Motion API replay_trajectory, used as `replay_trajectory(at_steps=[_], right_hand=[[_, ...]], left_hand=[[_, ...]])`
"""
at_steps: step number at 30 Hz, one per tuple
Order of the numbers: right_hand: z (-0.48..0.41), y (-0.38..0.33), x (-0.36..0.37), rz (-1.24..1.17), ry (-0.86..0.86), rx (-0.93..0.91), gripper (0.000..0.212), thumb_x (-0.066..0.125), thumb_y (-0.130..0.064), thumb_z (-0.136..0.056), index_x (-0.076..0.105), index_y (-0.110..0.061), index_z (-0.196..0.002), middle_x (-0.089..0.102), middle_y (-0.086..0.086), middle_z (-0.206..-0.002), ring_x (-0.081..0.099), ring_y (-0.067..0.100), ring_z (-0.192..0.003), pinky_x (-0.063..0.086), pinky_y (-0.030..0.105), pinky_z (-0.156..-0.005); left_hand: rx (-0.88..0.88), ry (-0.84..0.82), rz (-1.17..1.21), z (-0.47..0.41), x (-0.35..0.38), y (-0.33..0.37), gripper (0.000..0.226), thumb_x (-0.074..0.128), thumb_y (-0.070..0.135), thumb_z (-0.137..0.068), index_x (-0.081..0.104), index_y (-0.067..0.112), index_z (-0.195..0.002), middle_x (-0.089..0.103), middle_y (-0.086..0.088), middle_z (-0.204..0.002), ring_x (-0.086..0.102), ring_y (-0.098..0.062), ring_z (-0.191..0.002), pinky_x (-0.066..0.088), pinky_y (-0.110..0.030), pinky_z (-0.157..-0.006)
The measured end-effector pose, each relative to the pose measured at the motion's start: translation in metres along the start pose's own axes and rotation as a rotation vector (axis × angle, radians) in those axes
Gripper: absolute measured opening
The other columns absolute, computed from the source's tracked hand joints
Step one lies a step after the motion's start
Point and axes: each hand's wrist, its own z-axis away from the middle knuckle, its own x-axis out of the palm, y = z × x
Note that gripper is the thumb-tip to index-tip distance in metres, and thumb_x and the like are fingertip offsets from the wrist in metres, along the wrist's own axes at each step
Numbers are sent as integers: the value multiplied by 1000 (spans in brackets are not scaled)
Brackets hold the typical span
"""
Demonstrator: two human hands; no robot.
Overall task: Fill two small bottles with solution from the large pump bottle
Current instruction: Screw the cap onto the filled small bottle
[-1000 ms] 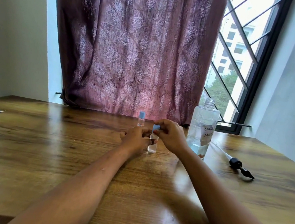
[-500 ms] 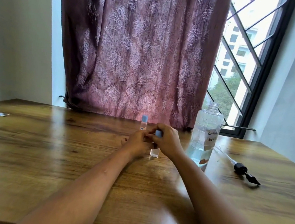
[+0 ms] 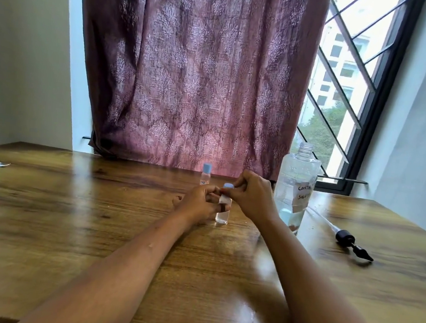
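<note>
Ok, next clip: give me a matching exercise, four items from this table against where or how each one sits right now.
Things:
1. large bottle
2. pump head
3. near small bottle
4. far small bottle

States:
A. lying on its side on the table
B. capped, standing alone by the curtain
C. neck open, no cap, paper label
D. held in both hands, fingers at its blue cap

Pairs: 1-C, 2-A, 3-D, 4-B
</note>
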Motion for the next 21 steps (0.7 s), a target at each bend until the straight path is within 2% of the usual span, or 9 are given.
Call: replay_trajectory(at_steps=[3,5,7,10,12,15,17,19,21], right_hand=[[1,-6,2,-100,-10,-23,47,83,-32,-64,55,-17,-98,54,-7,-93,49,7,-81,40,18,-70],[1,-9,0,-253,-142,-22,46,79,-19,-72,56,-13,-111,58,-1,-109,54,9,-99,45,22,-87],[2,-10,-4,-329,-287,-31,36,65,3,-80,60,-7,-114,64,5,-114,59,12,-106,47,25,-93],[-1,-8,-8,-320,-337,-29,41,49,19,-81,64,-3,-112,68,8,-111,63,13,-106,51,23,-91],[-4,-5,-12,-343,-300,3,36,56,17,-79,65,-4,-107,70,6,-102,66,15,-99,53,21,-86],[-3,0,-12,-292,-175,58,24,75,-2,-74,66,-11,-94,68,6,-74,66,14,-72,56,23,-72],[-3,1,-11,-229,-30,75,19,77,-19,-75,64,-14,-87,55,-2,-58,53,11,-56,51,26,-59],[-4,-1,-9,-272,15,75,14,71,-21,-81,64,-14,-92,52,-10,-60,50,7,-58,47,30,-61],[-3,-3,-9,-380,-142,66,20,65,-9,-85,65,-14,-104,65,-8,-81,61,6,-77,49,25,-74]], left_hand=[[-1,4,-1,-2,1,-1,35,82,23,-69,63,34,-97,73,-4,-92,68,-15,-92,49,-28,-82],[2,1,-28,-4,0,-2,33,82,26,-69,64,32,-95,72,0,-86,66,-12,-85,47,-27,-79],[5,1,-56,-4,0,-3,28,83,29,-68,63,31,-86,72,1,-83,66,-13,-82,47,-29,-78],[-6,17,-95,-5,-1,-5,29,84,33,-65,60,32,-82,73,0,-88,67,-13,-90,48,-37,-89],[-9,22,-86,-5,0,-4,30,84,31,-65,60,30,-84,73,-1,-91,67,-15,-94,47,-42,-96],[-14,27,-36,-2,0,-2,30,84,24,-66,60,29,-85,72,-5,-96,67,-18,-98,48,-46,-97],[-8,18,-34,-1,0,-1,27,84,24,-67,62,29,-82,73,-1,-93,67,-16,-97,48,-46,-98],[-4,17,-40,-1,0,-2,25,84,25,-66,63,29,-80,72,4,-87,67,-13,-94,46,-46,-99],[-17,21,-47,-3,0,-3,27,84,27,-66,63,28,-83,71,4,-84,66,-16,-95,46,-45,-99]])
